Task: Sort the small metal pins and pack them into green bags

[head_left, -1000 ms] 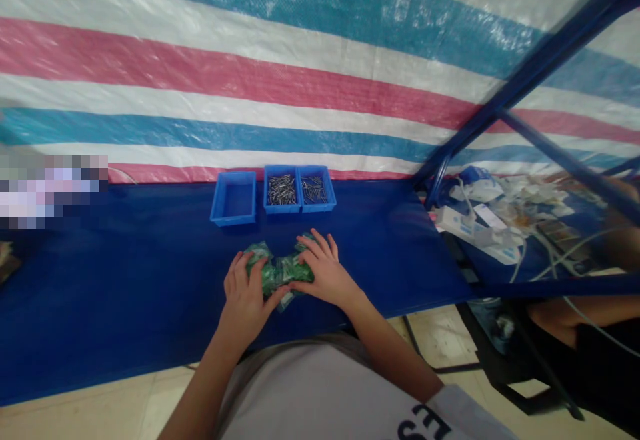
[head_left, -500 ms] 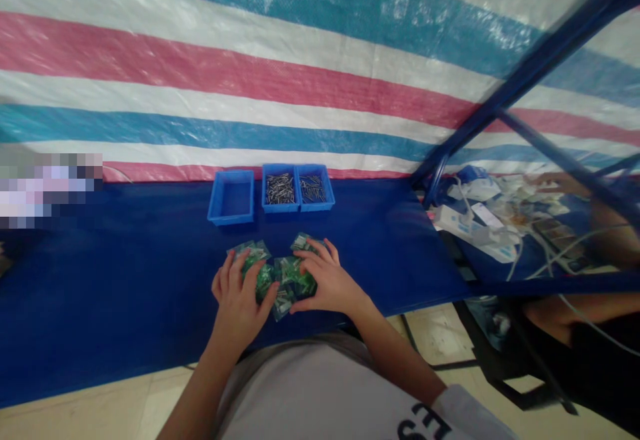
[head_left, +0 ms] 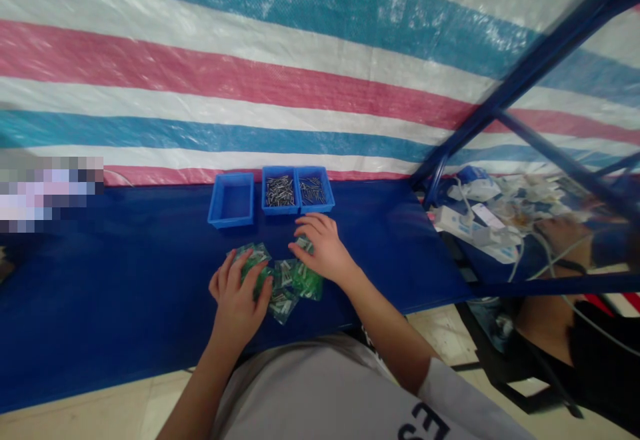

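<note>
Small clear plastic packets (head_left: 284, 301), with metal screws and green pieces showing inside, lie in a loose pile near the front of the blue table. My left hand (head_left: 239, 297) rests with spread fingers over the packets (head_left: 257, 252) on the left of the pile. My right hand (head_left: 323, 247) lies over the far right packet (head_left: 305, 244), its fingers stretched out and partly hiding it. Between my hands, another packet (head_left: 307, 281) with bright green in it is in plain sight.
Two joined blue trays of metal screws (head_left: 280, 191) and pins (head_left: 313, 191) stand behind the packets, with another blue tray (head_left: 231, 200) to their left. At right, beyond a blue frame (head_left: 463, 123), are a power strip (head_left: 463, 227), cables and a co-worker's arm (head_left: 570, 240).
My right hand has moved away from me, from the middle of the pile to its far right packet, uncovering the green packet. My left hand has barely shifted.
</note>
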Available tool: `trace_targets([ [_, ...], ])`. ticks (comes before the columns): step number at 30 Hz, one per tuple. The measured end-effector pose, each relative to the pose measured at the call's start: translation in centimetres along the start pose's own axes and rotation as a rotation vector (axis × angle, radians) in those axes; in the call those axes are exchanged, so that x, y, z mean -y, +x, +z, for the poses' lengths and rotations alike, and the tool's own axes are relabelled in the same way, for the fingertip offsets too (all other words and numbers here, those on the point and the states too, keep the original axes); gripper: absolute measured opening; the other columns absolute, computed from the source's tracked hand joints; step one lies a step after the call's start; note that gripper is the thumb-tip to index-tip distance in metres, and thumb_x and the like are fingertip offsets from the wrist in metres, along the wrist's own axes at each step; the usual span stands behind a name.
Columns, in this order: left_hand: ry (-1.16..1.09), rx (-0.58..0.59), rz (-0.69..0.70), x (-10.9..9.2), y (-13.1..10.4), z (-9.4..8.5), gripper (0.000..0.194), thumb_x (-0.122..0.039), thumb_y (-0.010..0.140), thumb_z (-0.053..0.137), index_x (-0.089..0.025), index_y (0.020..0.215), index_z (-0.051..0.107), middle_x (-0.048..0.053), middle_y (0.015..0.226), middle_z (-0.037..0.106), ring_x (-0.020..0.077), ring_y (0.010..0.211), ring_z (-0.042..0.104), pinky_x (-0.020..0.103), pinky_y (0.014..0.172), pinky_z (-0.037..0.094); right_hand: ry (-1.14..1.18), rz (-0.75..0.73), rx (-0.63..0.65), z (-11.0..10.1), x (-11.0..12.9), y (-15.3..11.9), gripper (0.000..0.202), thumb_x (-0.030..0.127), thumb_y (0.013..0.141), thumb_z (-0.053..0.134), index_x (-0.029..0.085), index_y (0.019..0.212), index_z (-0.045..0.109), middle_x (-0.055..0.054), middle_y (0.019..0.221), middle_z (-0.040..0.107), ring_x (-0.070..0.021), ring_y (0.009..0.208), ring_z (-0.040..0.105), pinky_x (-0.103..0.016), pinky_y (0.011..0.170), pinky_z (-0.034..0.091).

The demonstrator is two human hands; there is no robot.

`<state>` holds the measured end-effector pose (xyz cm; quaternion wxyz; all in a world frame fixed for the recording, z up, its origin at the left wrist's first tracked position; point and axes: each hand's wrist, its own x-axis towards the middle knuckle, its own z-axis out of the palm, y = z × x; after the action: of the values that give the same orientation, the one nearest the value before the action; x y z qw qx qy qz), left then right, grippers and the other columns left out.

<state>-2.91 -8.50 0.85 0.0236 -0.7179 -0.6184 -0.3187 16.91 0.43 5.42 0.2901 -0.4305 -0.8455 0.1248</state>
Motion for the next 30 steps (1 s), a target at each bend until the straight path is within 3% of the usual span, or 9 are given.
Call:
trace_targets([
  [2, -0.027, -0.037, -0.016, 0.0, 0.0, 0.2, 0.023, -0.025, 0.084, 0.060, -0.023, 0.107, 0.064, 0.011, 0.130, 0.058, 0.0306, 0.133, 0.042, 0.047, 0.105, 0.029, -0.086, -0.013, 0.036, 0.6, -0.8, 2.1, 0.035, 0.030, 0.088, 0.062, 0.020, 0.121, 0.058, -0.011, 0.135, 0.055, -0.0308, 0.131, 0.036, -0.048, 0.105, 0.028],
  [5, -0.047, -0.075, -0.031, 0.1, 0.0, 0.4, 0.021, -0.024, 0.083, 0.060, -0.023, 0.104, 0.064, 0.010, 0.126, 0.060, 0.0295, 0.130, 0.046, 0.047, 0.104, 0.030, -0.182, -0.044, 0.107, 1.6, -1.8, 4.9, 0.048, 0.025, 0.086, 0.064, 0.020, 0.132, 0.052, -0.013, 0.134, 0.055, -0.0336, 0.132, 0.031, -0.053, 0.105, 0.022],
  [10, -0.068, -0.089, -0.009, 0.3, 0.1, 0.5, 0.018, -0.022, 0.083, 0.060, -0.024, 0.100, 0.065, 0.008, 0.122, 0.063, 0.0289, 0.128, 0.048, 0.046, 0.103, 0.032, -0.276, -0.038, 0.168, 2.8, -2.5, 7.1, 0.027, 0.018, 0.088, 0.059, 0.021, 0.114, 0.063, -0.011, 0.112, 0.064, -0.0323, 0.122, 0.035, -0.053, 0.100, 0.022],
  [13, -0.099, -0.126, -0.015, 0.2, 0.5, 0.4, 0.017, -0.021, 0.084, 0.059, -0.023, 0.100, 0.064, 0.008, 0.118, 0.064, 0.0280, 0.125, 0.051, 0.046, 0.103, 0.034, -0.298, -0.033, 0.143, 3.1, -2.4, 6.9, 0.018, 0.014, 0.091, 0.051, 0.019, 0.101, 0.066, -0.011, 0.103, 0.065, -0.0296, 0.114, 0.039, -0.049, 0.096, 0.024],
  [17, -0.206, -0.171, -0.071, 0.3, 1.5, -0.1, 0.016, -0.022, 0.087, 0.055, -0.020, 0.100, 0.063, 0.009, 0.113, 0.066, 0.0249, 0.116, 0.058, 0.044, 0.102, 0.039, -0.304, -0.073, 0.108, 2.9, -1.7, 5.5, 0.020, 0.013, 0.093, 0.047, 0.018, 0.101, 0.064, -0.010, 0.100, 0.064, -0.0266, 0.104, 0.044, -0.044, 0.090, 0.027],
  [22, -0.474, -0.132, -0.317, 0.6, 3.2, -0.3, 0.025, -0.032, 0.087, 0.056, -0.017, 0.106, 0.061, 0.010, 0.111, 0.066, 0.0215, 0.100, 0.063, 0.037, 0.089, 0.051, -0.271, -0.107, 0.052, 1.9, 0.3, 3.2, 0.023, 0.018, 0.096, 0.044, 0.018, 0.106, 0.064, -0.009, 0.096, 0.063, -0.0254, 0.099, 0.045, -0.042, 0.088, 0.027],
  [27, -1.070, -0.005, -0.704, 0.7, 6.1, -0.1, 0.055, -0.048, 0.080, 0.062, -0.019, 0.126, 0.050, 0.013, 0.128, 0.059, 0.0228, 0.102, 0.065, 0.035, 0.078, 0.057, -0.238, -0.211, 0.066, 1.2, 2.3, 1.3, 0.025, 0.014, 0.094, 0.045, 0.019, 0.110, 0.064, -0.008, 0.089, 0.061, -0.0236, 0.094, 0.046, -0.040, 0.086, 0.030],
  [30, -1.201, 0.100, -0.781, 0.7, 7.7, -0.3, 0.065, -0.047, 0.069, 0.073, -0.016, 0.123, 0.054, 0.012, 0.114, 0.068, 0.0236, 0.093, 0.068, 0.036, 0.076, 0.057, -0.217, -0.284, 0.103, 1.1, 2.6, 1.0, 0.025, 0.014, 0.095, 0.044, 0.020, 0.109, 0.064, -0.007, 0.086, 0.060, -0.0228, 0.090, 0.047, -0.038, 0.081, 0.034],
])
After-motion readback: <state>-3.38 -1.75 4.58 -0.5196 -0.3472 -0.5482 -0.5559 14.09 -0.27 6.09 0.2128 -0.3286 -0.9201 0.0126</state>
